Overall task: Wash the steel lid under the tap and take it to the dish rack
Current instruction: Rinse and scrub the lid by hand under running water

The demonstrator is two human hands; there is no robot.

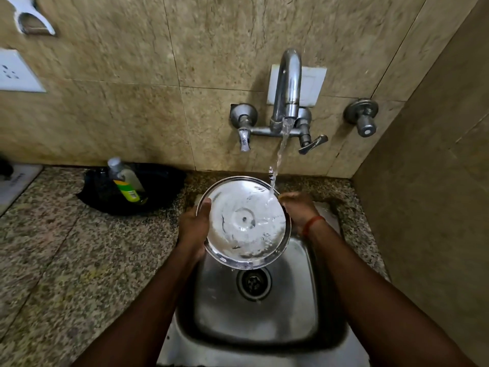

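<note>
A round steel lid (243, 223) is held over the steel sink (254, 308), its hollow underside facing me and tilted. Water runs from the chrome tap (287, 83) and strikes the lid's upper right part. My left hand (194, 226) grips the lid's left rim, thumb over the edge. My right hand (299, 210) is at the right rim, partly hidden behind the lid, fingers curled on its edge. A red thread circles my right wrist. No dish rack is in view.
A black pan (156, 186) holding a green-labelled bottle (124, 181) sits on the granite counter (66, 255) left of the sink. Tap handles (312, 145) and a separate valve (363, 119) stick out from the tiled wall. A side wall closes the right.
</note>
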